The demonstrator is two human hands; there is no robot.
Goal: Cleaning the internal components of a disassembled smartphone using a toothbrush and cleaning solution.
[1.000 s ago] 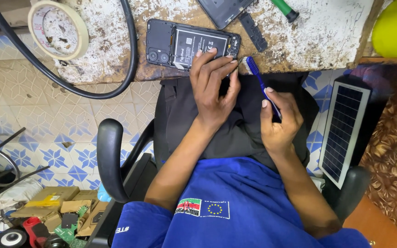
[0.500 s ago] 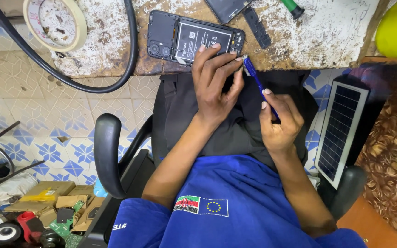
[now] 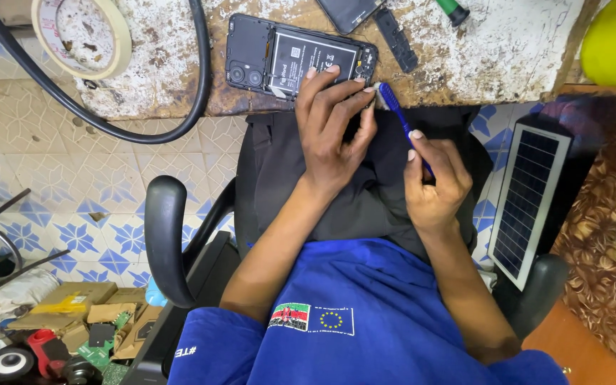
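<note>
Black smartphone with its back cover off [image 3: 299, 57] lies face down at the near edge of a worn, white-flecked wooden bench [image 3: 493, 50], its battery and twin camera lenses exposed. The left hand [image 3: 333, 128] rests spread over the phone's lower right part, fingertips pressing it flat against the bench. The right hand [image 3: 433, 182] pinches the handle of a blue toothbrush-style brush [image 3: 399, 117], whose head touches the phone's right end. Judging by this, opening the phone is done and brushing its inside is under way, with reassembly left. Beyond the phone lie a second dark phone part [image 3: 347, 11], a black strip [image 3: 393, 30] and a green-handled tool [image 3: 453, 10]. A roll of cream masking tape [image 3: 83, 32] and a black cable [image 3: 197, 78] sit to the left, a small solar panel [image 3: 529, 196] leans at the right.
</note>
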